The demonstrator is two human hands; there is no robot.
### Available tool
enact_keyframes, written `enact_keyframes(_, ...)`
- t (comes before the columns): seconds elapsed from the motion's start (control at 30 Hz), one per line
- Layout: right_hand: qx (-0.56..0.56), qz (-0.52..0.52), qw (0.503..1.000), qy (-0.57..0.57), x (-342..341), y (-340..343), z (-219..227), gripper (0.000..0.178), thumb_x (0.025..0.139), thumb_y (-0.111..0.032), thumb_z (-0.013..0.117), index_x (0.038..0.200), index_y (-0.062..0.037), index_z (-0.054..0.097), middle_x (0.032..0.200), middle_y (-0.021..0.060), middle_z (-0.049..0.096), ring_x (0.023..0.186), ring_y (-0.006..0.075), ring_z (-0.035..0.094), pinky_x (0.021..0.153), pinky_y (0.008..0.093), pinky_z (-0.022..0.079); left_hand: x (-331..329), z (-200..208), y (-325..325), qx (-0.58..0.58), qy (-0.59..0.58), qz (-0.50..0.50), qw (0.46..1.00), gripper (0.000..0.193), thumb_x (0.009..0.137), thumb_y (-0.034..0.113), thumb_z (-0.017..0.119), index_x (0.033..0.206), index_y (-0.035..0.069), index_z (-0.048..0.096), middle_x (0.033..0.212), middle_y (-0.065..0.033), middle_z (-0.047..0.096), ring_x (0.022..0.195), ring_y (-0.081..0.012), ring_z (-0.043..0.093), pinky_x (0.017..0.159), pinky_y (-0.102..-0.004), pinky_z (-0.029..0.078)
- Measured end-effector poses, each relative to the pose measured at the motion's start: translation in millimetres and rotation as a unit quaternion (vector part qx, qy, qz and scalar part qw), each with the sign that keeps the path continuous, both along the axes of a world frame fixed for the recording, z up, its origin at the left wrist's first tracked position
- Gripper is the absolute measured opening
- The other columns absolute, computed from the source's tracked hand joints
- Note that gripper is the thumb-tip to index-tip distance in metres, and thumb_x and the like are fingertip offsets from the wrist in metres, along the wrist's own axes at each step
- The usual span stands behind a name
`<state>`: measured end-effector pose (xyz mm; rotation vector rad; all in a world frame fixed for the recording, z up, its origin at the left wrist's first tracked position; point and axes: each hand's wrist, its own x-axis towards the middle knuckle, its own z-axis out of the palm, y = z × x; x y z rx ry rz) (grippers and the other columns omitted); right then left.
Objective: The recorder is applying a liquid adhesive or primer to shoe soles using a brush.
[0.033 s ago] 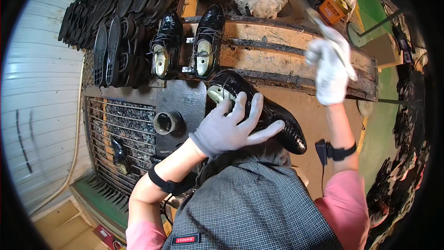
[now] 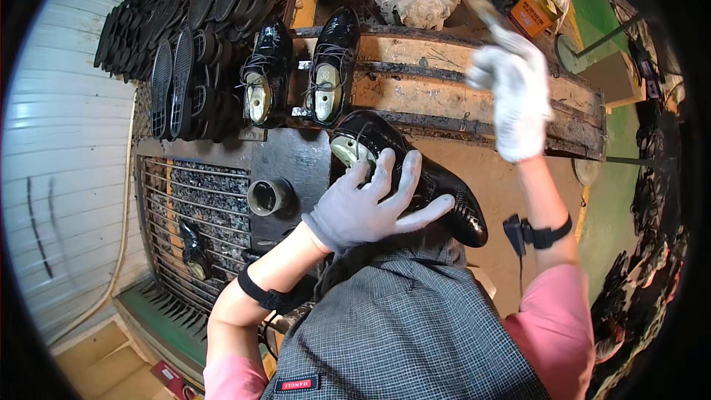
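Observation:
My left hand (image 2: 363, 207), in a pale grey glove, rests on a glossy black lace-up shoe (image 2: 463, 211), its fingers spread over the upper and pressing on it. A light green last (image 2: 344, 150) fills the opening of that shoe, which lies slantwise above my lap, toe to the lower right. My right hand (image 2: 515, 92), in a white glove and blurred, is raised above the rack at the right, away from the shoe. Its fingers are curled around a slim, pale, stick-like tool (image 2: 485, 15), whose tip is smeared.
Two black shoes on lasts, the left one (image 2: 266, 67) and the right one (image 2: 326, 78), stand on a slatted rack (image 2: 429, 81). Black soles (image 2: 181, 81) are stacked at the upper left. A round metal cup (image 2: 268, 196) stands beside a barred grate (image 2: 196, 215). An orange box (image 2: 533, 13) lies far right.
My right hand has swung slightly to the left and up with the tool. The shoe has shifted very slightly under my left hand.

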<state>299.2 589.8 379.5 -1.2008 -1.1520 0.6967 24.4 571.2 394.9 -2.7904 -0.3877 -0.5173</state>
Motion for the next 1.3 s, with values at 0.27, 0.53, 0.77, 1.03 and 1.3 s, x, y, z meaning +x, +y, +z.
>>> enact_keyframes(0.27,0.119,0.354,0.927,-0.027,-124.4,54.5,26.7,0.025,0.093,-0.015,0.064,0.118,-0.0113,0.065,0.100,0.0122,0.065,0.083,0.0265,0.066,0.076,0.0383,0.054,-7.0,11.2,-3.1,0.040,0.041,-0.048,0.997,0.061,0.091,0.025,0.062,0.146,0.048,0.050,0.135,-0.0123,0.062,0.105,-0.0255,0.061,0.079,-0.0330,0.050)
enact_keyframes(0.53,0.005,0.206,0.966,-0.155,-54.9,93.6,-26.8,0.022,0.098,-0.014,0.063,0.119,-0.0139,0.064,0.106,0.0086,0.068,0.089,0.0221,0.067,0.080,0.0335,0.056,9.1,18.4,-0.3,0.091,-0.007,-0.003,0.996,0.049,0.094,0.030,0.062,0.138,0.050,0.057,0.129,-0.0095,0.066,0.102,-0.0207,0.061,0.076,-0.0307,0.044)
enact_keyframes(0.77,0.063,-0.077,0.993,-0.060,75.8,20.1,-29.1,0.029,0.106,-0.023,0.057,0.129,-0.0049,0.058,0.114,0.0100,0.069,0.101,0.0171,0.067,0.091,0.0301,0.054,47.6,19.1,44.7,-0.272,0.000,0.097,0.958,0.078,0.072,0.030,0.084,0.145,0.030,0.056,0.117,-0.0152,0.063,0.094,-0.0311,0.061,0.078,-0.0409,0.050)
enact_keyframes(1.03,-0.113,-0.165,0.980,-0.017,100.5,-87.2,-8.6,0.046,0.103,-0.035,0.063,0.133,0.0002,0.058,0.094,0.0058,0.067,0.077,0.0079,0.057,0.070,0.0214,0.047,109.3,-25.4,149.4,-0.438,0.010,0.405,0.803,0.092,0.069,0.058,0.082,0.144,0.010,0.055,0.112,-0.0219,0.066,0.109,-0.0380,0.066,0.090,-0.0467,0.054)
enact_keyframes(1.3,0.032,-0.058,0.953,0.296,52.9,-61.6,10.2,0.050,0.100,-0.050,0.061,0.131,-0.0113,0.058,0.113,0.0022,0.063,0.081,0.0140,0.053,0.069,0.0288,0.045,11.1,-39.3,59.8,-0.321,-0.201,0.182,0.907,0.079,0.083,0.035,0.080,0.151,0.013,0.047,0.131,-0.0198,0.061,0.116,-0.0370,0.062,0.095,-0.0434,0.052)
